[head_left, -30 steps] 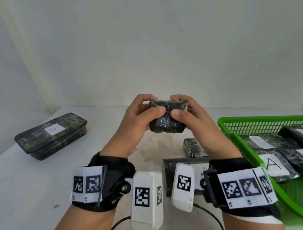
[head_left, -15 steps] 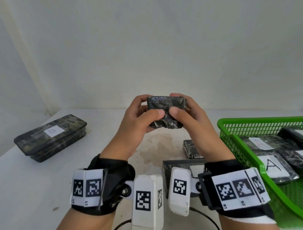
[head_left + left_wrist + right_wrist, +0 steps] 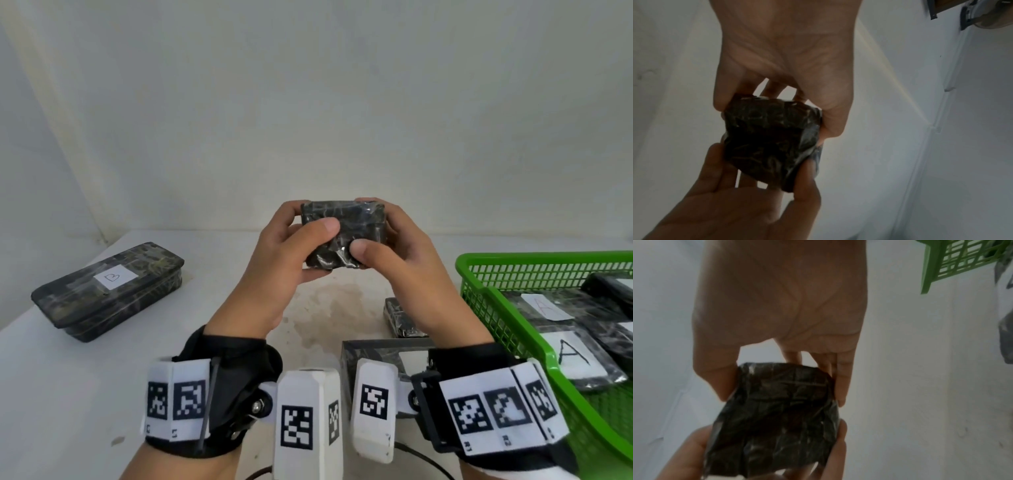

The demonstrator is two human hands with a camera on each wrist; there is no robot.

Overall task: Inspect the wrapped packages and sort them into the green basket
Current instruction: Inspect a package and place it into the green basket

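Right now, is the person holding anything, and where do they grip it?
Yes: a small black wrapped package, held up by both hands, left hand at its left end, right hand at its right end, thumbs on the near face.

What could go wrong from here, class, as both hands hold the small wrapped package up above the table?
1. The small black film-wrapped package is pinched only at its ends by the left hand and right hand; the shiny, crinkled film might slip.
2. No label shows on it in any view, so it could be sorted wrongly into the green plastic basket, where the readable labels say A.
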